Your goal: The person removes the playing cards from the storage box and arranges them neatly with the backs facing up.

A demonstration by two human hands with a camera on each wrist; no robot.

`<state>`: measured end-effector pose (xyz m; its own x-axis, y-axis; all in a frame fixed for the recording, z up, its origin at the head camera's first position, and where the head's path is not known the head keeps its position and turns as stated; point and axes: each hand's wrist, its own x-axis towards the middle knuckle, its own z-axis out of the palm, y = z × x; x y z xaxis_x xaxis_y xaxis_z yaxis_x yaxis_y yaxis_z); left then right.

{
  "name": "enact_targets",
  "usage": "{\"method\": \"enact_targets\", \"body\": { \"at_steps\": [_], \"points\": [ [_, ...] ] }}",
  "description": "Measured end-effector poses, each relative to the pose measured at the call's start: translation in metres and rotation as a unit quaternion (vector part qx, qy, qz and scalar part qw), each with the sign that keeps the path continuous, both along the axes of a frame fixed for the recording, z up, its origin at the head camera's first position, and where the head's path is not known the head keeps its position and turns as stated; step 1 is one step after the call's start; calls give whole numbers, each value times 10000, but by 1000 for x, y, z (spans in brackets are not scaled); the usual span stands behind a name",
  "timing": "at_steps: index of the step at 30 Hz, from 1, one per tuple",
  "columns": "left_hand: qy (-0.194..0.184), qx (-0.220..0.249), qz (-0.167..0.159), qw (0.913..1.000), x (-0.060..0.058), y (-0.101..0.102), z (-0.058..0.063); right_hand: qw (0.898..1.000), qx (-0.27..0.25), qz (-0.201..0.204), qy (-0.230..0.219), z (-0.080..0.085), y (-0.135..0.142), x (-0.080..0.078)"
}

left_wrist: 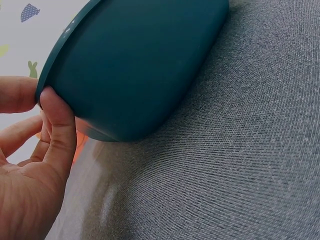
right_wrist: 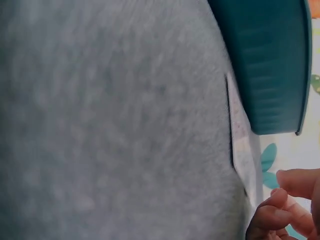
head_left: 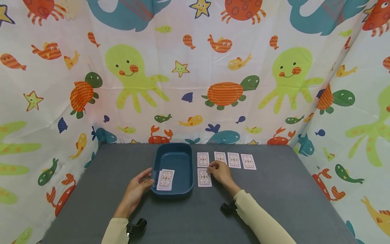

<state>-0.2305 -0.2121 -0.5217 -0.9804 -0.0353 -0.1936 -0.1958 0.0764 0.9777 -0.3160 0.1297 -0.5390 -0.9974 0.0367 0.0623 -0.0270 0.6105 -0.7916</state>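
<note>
My left hand [head_left: 136,189] grips the left rim of a dark blue plastic tray [head_left: 184,194]; in the left wrist view the thumb presses the tray's outer wall [left_wrist: 130,65]. Inside the tray, at its left, lie a few overlapping playing cards [head_left: 165,179], backs up. My right hand [head_left: 221,172] is bent over the table with its fingertips beside two cards, an upper one [head_left: 202,159] and a lower one [head_left: 204,178]. In the right wrist view the right hand's fingers [right_wrist: 272,217] are loosely curled, with no card visible between them.
Three more face-down cards [head_left: 234,160] lie in a row right of the upper card. The grey cloth-covered table [head_left: 268,196] ends at a sea-animal patterned curtain [head_left: 182,118] behind and at the sides. Each wrist carries a black strap device [head_left: 226,209].
</note>
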Motion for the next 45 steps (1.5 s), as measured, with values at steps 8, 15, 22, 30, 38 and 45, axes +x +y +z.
{"method": "enact_targets", "body": {
  "at_steps": [8, 15, 22, 30, 38, 45],
  "points": [
    [5, -6, -18, 10000, -1, 0, -3, 9959, -868, 98, -253, 12, 1, 9],
    [17, -30, -12, 10000, -2, -1, -3, 9896, -1412, 130, -235, 31, -5, 20],
    [-32, -117, 11, 9999, -1, -3, -5, 9840, -1756, 232, -209, 53, -13, 29],
    [6, 17, 17, 10000, -3, -3, -5, 9792, -1904, 683, 160, 84, -28, 41],
    [-8, 2, 4, 10000, -1, -1, -4, 9704, -2092, 1186, 208, 93, -47, 49],
    [2, 6, -2, 10000, -1, -1, -2, 9675, -2065, 1449, 183, 91, -63, 49]
  ]
}}
